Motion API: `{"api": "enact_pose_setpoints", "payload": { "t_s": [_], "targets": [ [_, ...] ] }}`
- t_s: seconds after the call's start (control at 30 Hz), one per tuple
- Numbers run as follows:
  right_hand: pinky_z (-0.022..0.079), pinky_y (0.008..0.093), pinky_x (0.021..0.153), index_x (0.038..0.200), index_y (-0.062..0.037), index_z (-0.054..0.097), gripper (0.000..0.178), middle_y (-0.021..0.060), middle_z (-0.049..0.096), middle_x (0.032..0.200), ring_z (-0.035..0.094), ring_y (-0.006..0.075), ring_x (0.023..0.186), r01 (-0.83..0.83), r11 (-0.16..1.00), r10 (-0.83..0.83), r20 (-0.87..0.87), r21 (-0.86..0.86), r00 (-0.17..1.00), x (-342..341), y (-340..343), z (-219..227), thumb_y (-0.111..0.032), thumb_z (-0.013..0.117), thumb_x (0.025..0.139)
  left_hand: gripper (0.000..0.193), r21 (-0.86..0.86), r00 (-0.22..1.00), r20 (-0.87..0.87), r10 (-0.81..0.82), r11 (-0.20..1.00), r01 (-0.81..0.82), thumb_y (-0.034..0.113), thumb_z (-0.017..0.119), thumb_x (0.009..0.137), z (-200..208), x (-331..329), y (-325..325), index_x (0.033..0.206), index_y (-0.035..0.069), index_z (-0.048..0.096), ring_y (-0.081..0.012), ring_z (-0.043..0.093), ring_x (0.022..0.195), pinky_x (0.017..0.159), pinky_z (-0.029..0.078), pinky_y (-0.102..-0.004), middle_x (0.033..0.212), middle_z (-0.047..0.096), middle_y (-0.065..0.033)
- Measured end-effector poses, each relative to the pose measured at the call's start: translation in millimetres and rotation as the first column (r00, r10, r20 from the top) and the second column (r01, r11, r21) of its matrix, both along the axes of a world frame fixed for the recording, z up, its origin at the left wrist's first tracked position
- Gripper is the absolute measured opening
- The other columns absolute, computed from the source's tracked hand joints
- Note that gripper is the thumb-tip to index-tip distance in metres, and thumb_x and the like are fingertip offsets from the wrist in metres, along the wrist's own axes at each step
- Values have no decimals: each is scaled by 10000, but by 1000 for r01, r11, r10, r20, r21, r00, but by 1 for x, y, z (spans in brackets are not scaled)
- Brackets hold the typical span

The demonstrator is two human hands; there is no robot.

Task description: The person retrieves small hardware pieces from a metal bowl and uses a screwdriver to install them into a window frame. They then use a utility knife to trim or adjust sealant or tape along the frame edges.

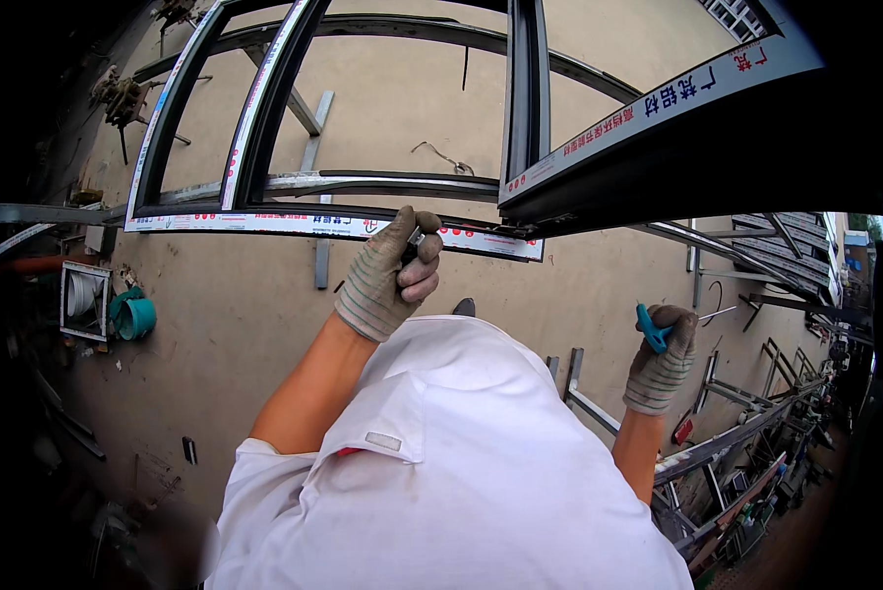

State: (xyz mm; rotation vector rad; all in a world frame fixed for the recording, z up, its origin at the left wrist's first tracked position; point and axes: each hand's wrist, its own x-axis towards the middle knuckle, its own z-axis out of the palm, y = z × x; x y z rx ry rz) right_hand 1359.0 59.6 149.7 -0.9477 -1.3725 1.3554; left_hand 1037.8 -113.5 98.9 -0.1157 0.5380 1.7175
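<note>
My left hand (394,270), in a grey work glove, is closed around a small metal-and-black piece (415,239); its exact kind is hidden by the fingers. It is just in front of the near rail of a dark window frame (313,222) faced with white printed film. My right hand (663,359), gloved too, is off to the right, closed on a T-handle hex key with a teal grip (651,329). The key's thin shaft points right. A window sash (648,123) stands swung out from the frame at the right, its underside black.
Metal support rails (392,184) run beneath the frame. At the left are a teal bucket (136,317) and a square white-edged frame piece (85,303). Racks of metal profiles (756,251) and a cluttered stand (727,442) fill the right side. A bent wire (443,155) lies on the floor.
</note>
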Motion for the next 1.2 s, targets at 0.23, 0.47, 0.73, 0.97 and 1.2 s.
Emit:
{"api": "enact_pose_setpoints", "payload": {
  "t_s": [0.23, 0.47, 0.73, 0.97, 1.2],
  "targets": [
    [480, 439, 948, 882, -43, 603, 468, 108, 646, 869, 615, 209, 895, -267, 948, 200, 329, 172, 923, -39, -39, -9, -441, 480, 1095, 350, 46, 996, 43, -84, 996, 82, 457, 570, 1049, -8, -4, 6, 1060, 131, 698, -42, 344, 442, 367, 308, -197, 689, 520, 29],
    [475, 367, 634, 868, -22, 574, 311, 82, 555, 676, 572, 206, 650, -528, 848, 447, 593, -42, 670, -90, -60, -1, -277, 547, 1044, 369, 84, 995, 6, -103, 991, 102, 472, 543, 1059, -7, -9, -3, 1061, 134, 692, -59, 325, 450, 377, 300, -216, 662, 418, 47],
    [437, 298, 581, 1014, -17, 605, 332, 11, 495, 646, 469, 118, 597, -543, 819, 537, 578, -184, 614, -163, -78, 25, -257, 763, 847, 400, -46, 986, -151, -74, 997, 68, 467, 563, 1052, 3, -10, -13, 1103, 82, 659, -54, 343, 467, 400, 314, -216, 682, 447, 35],
    [415, 280, 528, 1008, -45, 635, 269, 7, 520, 646, 462, 100, 553, -601, 799, 436, 655, 35, 618, -204, -91, 21, -174, 791, 831, 457, -158, 855, -502, -130, 986, 57, 466, 603, 1036, 9, -12, -25, 1172, 34, 660, -29, 409, 495, 413, 321, -202, 732, 546, 20],
    [441, 287, 554, 959, -51, 632, 167, 24, 564, 665, 511, 114, 581, -627, 779, 462, 656, 22, 597, -219, -95, -1, -155, 737, 881, 420, -189, 816, -557, -154, 980, 56, 445, 601, 1046, 21, -23, -35, 1169, 48, 662, -17, 508, 669, 560, 414, -191, 832, 611, 23]
  ]
}}
